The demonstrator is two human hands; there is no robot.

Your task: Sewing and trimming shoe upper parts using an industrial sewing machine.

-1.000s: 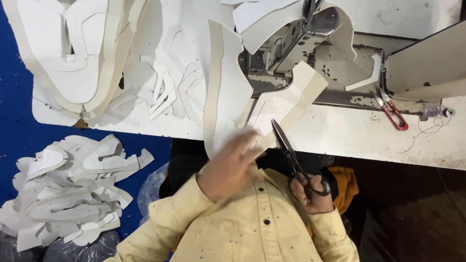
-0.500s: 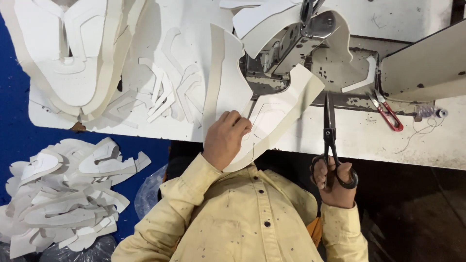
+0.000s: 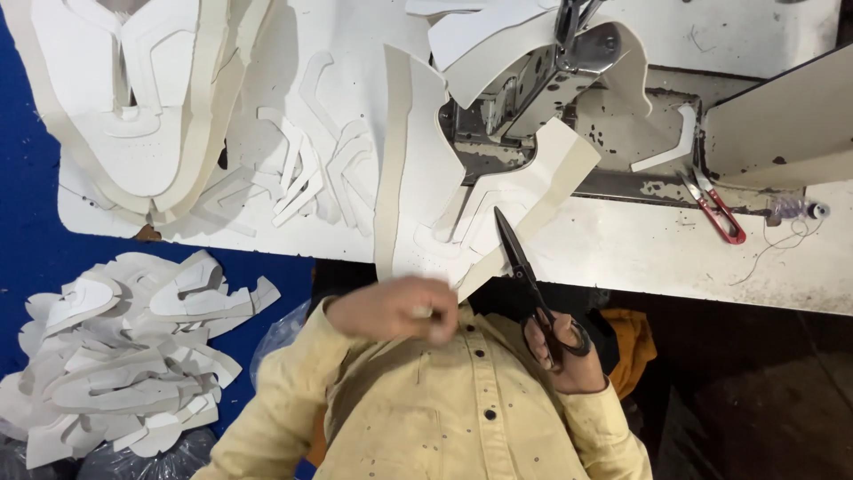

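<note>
Below the tabletop (image 3: 622,258) edge, the right hand (image 3: 564,351) grasps black scissors (image 3: 529,280) by their handle loops, its grip closed through them; the blades lie shut and point up and to the left, their tip overlapping the lower edge of a white cut piece (image 3: 426,204) that hangs over the tabletop's near edge. Left hand (image 3: 400,309), motion-blurred, sits just beneath that piece in front of the chest, fingers curled; whether its grip holds anything cannot be told. Both arms wear a yellow shirt (image 3: 426,409) with dark buttons. Behind the piece stands a sewing machine (image 3: 533,80), its metal head partly draped with further white pieces. Red thread snips (image 3: 715,209) lie on the tabletop to the right of the machine, with a small thread spool (image 3: 800,210) just beyond them. More white cut shapes (image 3: 302,169) are spread over the tabletop to the left, beside a stack of large pieces (image 3: 133,107). A heap of white offcuts (image 3: 124,347) rests lower left on dark bags, against a blue floor (image 3: 27,240).
</note>
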